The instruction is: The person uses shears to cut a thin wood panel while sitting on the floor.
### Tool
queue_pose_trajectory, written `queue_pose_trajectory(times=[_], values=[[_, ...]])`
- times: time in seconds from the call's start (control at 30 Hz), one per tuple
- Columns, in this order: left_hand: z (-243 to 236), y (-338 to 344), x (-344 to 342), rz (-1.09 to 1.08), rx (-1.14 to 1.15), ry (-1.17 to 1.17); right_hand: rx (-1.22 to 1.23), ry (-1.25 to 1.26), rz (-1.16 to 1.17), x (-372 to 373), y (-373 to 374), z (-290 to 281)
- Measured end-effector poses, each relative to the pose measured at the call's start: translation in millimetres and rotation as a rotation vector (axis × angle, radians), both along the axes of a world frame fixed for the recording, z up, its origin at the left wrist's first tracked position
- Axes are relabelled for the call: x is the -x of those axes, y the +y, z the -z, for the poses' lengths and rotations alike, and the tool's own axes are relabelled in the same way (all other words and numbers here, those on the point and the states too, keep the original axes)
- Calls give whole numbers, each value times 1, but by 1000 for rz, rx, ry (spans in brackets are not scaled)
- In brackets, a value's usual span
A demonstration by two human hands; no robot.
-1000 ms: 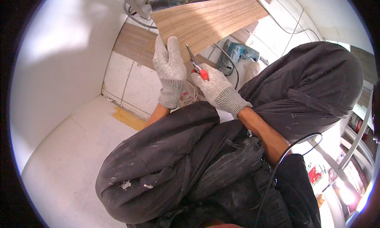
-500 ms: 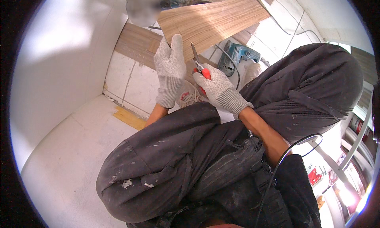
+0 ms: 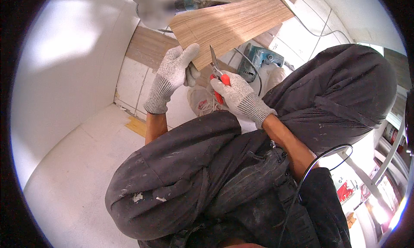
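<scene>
Wood-grain plank (image 3: 228,26) is gripped at its near corner by the gloved left hand (image 3: 174,71), fingers curled shut on the edge. Red-handled snips (image 3: 217,73) are held in the right hand (image 3: 235,95), fingers closed round the handles, blades open and just beside the plank edge. No cut is visible yet; trimming judged barely begun. Blue power tool (image 3: 258,60) is parked on the floor beyond the fingers.

Left hand (image 3: 172,73) shifted from flat against the wood-grain plank (image 3: 228,26) to gripping its lower corner; red-handled cutters (image 3: 217,73) now clear of the plank edge.
</scene>
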State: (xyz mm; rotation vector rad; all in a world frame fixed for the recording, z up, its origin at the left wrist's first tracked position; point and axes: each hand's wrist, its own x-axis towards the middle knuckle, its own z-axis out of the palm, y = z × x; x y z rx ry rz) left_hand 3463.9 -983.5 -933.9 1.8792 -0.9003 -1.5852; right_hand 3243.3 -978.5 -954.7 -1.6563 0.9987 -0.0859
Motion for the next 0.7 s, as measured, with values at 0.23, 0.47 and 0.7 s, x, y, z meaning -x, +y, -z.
queue_pose_trajectory(times=[0.23, 0.47, 0.7], values=[[5, 1, 1, 1, 85, 71, 472, -68, -146, 8, 3, 8], [6, 4, 0, -13, 131, 118, -179, 110, 151, -3, -7, -8], [1, 5, 6, -28, 141, 155, 4, 116, 126, 4, 0, 0]])
